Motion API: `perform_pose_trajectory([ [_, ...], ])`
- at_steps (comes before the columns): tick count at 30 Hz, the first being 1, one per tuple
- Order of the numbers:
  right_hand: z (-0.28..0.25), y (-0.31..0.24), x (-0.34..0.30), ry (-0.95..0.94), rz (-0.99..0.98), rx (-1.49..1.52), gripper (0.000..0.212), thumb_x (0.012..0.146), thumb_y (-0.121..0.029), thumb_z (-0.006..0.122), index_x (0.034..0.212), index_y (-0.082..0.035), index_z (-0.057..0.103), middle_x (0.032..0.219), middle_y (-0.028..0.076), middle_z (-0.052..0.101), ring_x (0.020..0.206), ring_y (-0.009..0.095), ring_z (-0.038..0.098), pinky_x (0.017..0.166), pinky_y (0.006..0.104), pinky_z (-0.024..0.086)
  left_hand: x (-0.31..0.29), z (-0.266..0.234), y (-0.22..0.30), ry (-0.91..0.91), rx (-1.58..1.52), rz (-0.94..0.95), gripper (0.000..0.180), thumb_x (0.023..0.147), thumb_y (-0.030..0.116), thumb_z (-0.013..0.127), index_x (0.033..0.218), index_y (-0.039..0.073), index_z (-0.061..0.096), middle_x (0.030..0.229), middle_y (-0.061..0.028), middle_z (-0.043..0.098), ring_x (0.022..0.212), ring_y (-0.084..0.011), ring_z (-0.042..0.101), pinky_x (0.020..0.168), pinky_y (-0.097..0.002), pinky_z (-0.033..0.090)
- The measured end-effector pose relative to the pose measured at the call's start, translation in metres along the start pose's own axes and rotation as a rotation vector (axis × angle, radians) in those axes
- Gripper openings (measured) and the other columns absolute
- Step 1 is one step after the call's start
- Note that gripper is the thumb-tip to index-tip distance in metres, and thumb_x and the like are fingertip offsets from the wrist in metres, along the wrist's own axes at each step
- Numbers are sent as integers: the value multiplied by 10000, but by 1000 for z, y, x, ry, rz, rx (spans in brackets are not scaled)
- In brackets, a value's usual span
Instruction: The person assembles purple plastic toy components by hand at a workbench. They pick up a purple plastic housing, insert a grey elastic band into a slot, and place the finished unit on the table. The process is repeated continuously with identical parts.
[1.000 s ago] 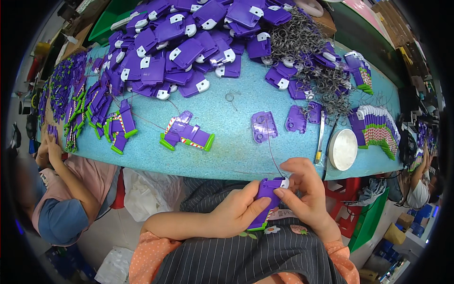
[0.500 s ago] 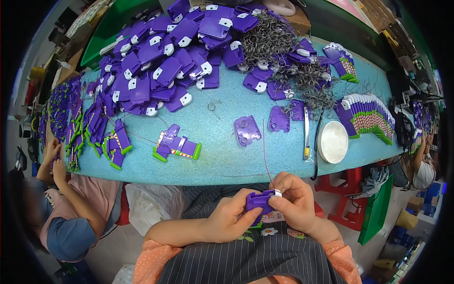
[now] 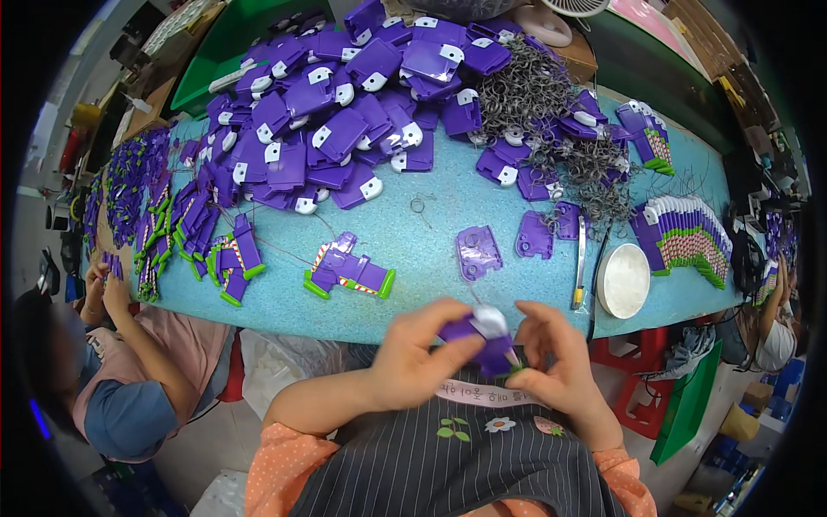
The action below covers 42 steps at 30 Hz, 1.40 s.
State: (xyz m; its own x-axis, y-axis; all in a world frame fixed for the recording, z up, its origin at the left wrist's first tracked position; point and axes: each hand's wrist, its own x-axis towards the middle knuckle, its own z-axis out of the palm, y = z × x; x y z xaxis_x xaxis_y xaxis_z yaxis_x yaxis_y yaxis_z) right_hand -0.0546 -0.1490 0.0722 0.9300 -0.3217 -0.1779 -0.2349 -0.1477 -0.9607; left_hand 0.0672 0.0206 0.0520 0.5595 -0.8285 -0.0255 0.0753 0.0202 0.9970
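Observation:
My left hand [image 3: 420, 353] grips a purple plastic casing [image 3: 493, 351] with a rounded white corner piece [image 3: 490, 321], pinched between thumb and fingers above my lap. A thin wire rises from its top; motion blurs the casing. My right hand [image 3: 556, 355] is open beside its right edge, fingers and thumb apart; whether the thumb touches the casing I cannot tell. On the table ahead lie a purple shell half [image 3: 479, 252] and a purple wing-shaped part [image 3: 349, 271] with green tips and red-and-white striped edges.
Purple casings [image 3: 345, 129] are heaped at the back, beside tangled grey spring rings [image 3: 525, 86]. A yellow-ended cutter knife [image 3: 579, 267] and white bowl [image 3: 624, 281] sit to the right, near a row of assembled parts [image 3: 685, 237]. A co-worker [image 3: 142, 370] sits at left.
My right hand has let go of the casing's white corner and spread its fingers. My left hand has raised and turned the casing. The whole view has shifted slightly.

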Motion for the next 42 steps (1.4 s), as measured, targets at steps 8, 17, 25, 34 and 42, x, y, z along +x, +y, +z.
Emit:
perform_pose_trajectory([
  [8,7,20,-21,-150,20,-96,181,827,-140,659,909,16,620,648,68,568,510,84,491,469,245,380,-17,13,-19,153,-370,-132,230,917,141,559,1071,-20,499,952,-51,595,878,-74,547,791,-239,451],
  [17,11,19,-30,-100,24,22,154,840,-123,637,910,12,614,669,60,589,537,72,507,485,236,402,-14,13,-14,193,-364,-166,218,912,131,562,1060,-22,516,968,-65,614,865,-90,571,765,-241,459],
  [25,15,43,-12,-62,-116,120,148,813,-109,656,897,11,637,756,68,585,658,126,528,598,255,407,-11,17,-14,189,-213,-118,179,896,127,579,998,-14,536,852,-38,601,793,-76,554,695,-235,456],
  [34,24,52,15,-152,-216,102,188,834,-93,628,976,25,600,847,101,576,807,195,560,730,293,436,-5,22,-19,186,558,370,250,736,22,650,947,-29,526,900,-151,523,912,-336,552,778,-413,449],
  [42,20,41,18,-73,-278,244,209,826,-23,603,1025,9,546,961,118,562,925,219,542,836,329,423,12,7,9,-5,754,418,468,692,78,708,1058,-60,452,1066,-217,466,1077,-441,463,919,-496,385],
])
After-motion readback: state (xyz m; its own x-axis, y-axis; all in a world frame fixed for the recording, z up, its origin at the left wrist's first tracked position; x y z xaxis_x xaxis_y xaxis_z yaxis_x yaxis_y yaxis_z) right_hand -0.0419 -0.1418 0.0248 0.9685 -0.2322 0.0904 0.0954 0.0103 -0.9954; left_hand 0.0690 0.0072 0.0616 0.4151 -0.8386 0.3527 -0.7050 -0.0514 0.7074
